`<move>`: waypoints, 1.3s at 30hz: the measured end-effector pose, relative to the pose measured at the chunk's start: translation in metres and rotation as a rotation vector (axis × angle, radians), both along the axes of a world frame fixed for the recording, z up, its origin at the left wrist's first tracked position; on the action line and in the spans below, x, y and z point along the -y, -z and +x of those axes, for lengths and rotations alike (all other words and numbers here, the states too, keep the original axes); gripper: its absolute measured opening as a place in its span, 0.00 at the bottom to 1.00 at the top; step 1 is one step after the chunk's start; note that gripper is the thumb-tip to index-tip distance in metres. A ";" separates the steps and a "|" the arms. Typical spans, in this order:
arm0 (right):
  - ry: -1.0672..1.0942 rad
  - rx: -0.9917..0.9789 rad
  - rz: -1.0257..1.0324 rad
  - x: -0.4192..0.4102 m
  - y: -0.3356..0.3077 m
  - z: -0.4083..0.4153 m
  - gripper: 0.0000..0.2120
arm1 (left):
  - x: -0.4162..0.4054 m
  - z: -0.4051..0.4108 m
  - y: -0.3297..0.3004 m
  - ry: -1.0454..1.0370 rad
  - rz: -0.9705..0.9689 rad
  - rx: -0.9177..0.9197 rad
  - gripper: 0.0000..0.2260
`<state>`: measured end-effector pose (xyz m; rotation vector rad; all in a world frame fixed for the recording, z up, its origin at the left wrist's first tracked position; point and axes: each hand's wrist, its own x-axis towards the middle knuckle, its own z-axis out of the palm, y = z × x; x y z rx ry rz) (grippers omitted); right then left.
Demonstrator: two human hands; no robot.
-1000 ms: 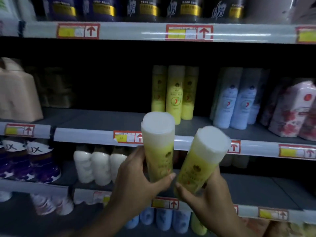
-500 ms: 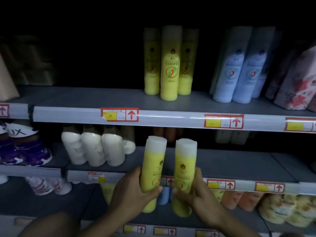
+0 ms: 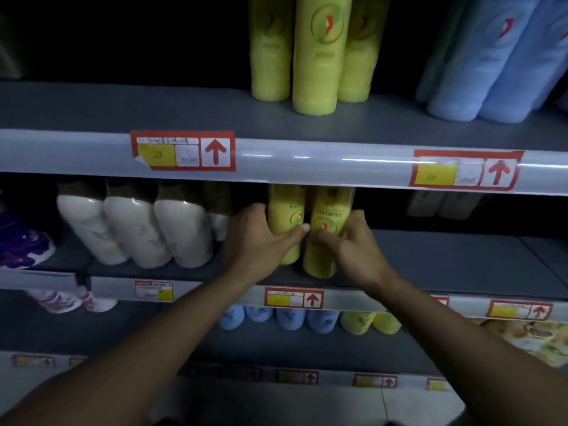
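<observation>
While both bottles stand on the shelf (image 3: pixel 430 259), the left hand (image 3: pixel 261 241) grasps the left yellow bottle (image 3: pixel 284 219) and the right hand (image 3: pixel 353 247) grasps the right yellow bottle (image 3: pixel 329 219).

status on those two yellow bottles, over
Left hand grips left yellow bottle, right hand grips right yellow bottle. Both upright, side by side, bases at the shelf. White bottles close beside the left hand.

The one head-worn camera is looking forward and slightly down into shop shelving from close in, with the middle shelf (image 3: pixel 461 262) sitting across the centre of its wide-angle frame. The left hand (image 3: pixel 255 241) and right hand (image 3: pixel 356 250) are showing at arm's length near centre, while the goods on the upper shelf (image 3: pixel 92 109) are being cropped at the top.
</observation>
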<state>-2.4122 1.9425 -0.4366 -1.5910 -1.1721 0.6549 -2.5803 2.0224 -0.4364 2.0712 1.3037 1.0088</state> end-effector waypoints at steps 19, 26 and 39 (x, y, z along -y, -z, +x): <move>0.013 0.424 -0.106 -0.047 0.033 0.011 0.26 | -0.056 0.010 0.047 0.015 -0.115 0.060 0.21; 0.086 0.461 -0.109 -0.053 0.038 0.015 0.17 | -0.054 0.010 0.045 -0.050 -0.126 -0.004 0.12; 0.100 0.496 -0.060 -0.060 0.035 0.006 0.15 | -0.051 0.015 0.038 -0.095 -0.148 -0.006 0.21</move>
